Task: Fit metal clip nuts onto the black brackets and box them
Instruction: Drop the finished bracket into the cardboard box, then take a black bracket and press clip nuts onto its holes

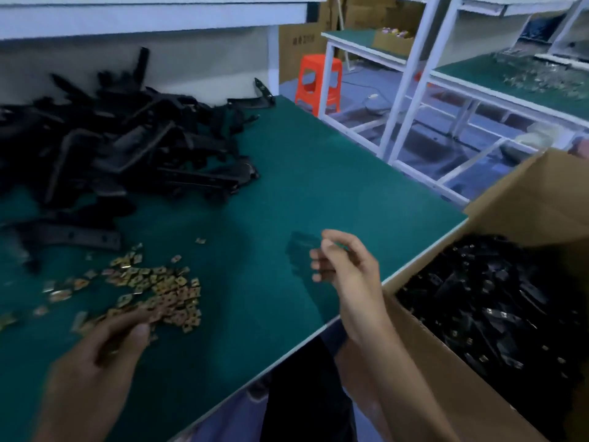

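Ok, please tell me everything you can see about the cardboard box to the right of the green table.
The cardboard box is plain brown and open at the top, with its far flap standing up. It stands upright beside the right edge of the green table. It is well filled with black brackets, several of them showing small metal clip nuts. The person's right forearm passes in front of its near corner; whether they touch cannot be told.

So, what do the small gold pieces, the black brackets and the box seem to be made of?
The small gold pieces look like plated metal, from their brassy shine. The black brackets seem moulded plastic, dull and matte, though blur leaves it open. The box is plain brown cardboard, matte.
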The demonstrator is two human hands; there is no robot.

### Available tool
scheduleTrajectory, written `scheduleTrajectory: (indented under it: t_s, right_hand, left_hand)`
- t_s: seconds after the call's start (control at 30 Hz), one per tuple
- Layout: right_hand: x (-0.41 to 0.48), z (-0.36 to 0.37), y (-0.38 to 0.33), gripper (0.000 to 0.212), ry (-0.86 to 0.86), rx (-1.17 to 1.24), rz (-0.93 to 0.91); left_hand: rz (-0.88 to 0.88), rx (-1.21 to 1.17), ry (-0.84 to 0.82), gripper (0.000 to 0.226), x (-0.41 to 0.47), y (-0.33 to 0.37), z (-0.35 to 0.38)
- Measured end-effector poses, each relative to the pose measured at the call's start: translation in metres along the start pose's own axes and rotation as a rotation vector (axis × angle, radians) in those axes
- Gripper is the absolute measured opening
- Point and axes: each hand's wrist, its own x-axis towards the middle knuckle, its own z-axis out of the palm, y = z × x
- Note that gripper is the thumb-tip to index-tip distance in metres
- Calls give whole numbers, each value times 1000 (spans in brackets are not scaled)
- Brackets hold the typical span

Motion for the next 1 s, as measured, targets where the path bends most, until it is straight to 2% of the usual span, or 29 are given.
scheduleTrajectory:
  t_s: [0.03, 0.1, 0.17, 0.27, 0.4, 0.47, 0.53, 0.6, 0.67, 0.73, 0.8, 0.9, 1.0]
  right_hand:
    - [4, 18, 0, 10, -95, -94, -21]
    - [13, 53, 0, 13, -290, -286, -71]
    - [24, 90, 5, 13, -468, -505, -150]
    - [45, 145, 18, 13, -651, -750, -262]
    - [62, 217, 40, 28, -910, -981, -353]
    - [60, 252, 54, 43, -970, -1096, -416]
    - [54, 281, 69, 60, -945, -1258, -474]
    - [51, 300, 81, 55, -861, -1426, -525]
    - [50, 312, 81, 36, -849, -1367, -431]
    - [48, 315, 70, 25, -861, -1142, -313]
    - [43, 305, 46, 18, -826, -988, -317]
    - [31, 264, 6, 3, -815, -747, -342]
    - [10, 213, -25, 2, -817, -629, -382]
  left_hand:
    - [5, -46, 44, 14, 0, -1, 1]
    - [30, -92, 73, 19, 2, -12, -4]
    - [-16, -95, 93, 25, 4, -21, -13]
    - [-28, -99, 113, 28, 1, -30, -16]
    - [-45, -148, 166, 24, -2, -32, -18]
    - [-38, -135, 171, 20, -3, -25, -17]
    - [-15, -116, 166, 19, -6, -21, -17]
    - [19, -108, 187, 20, -8, -20, -19]
    - [43, -97, 211, 18, -10, -22, -24]
    - [34, -119, 246, 20, -12, -24, -33]
    - [39, -148, 312, 23, -11, -28, -42]
    - [-20, -246, 468, 12, -8, -23, -57]
    - [-24, -433, 433, 59, 2, -6, -61]
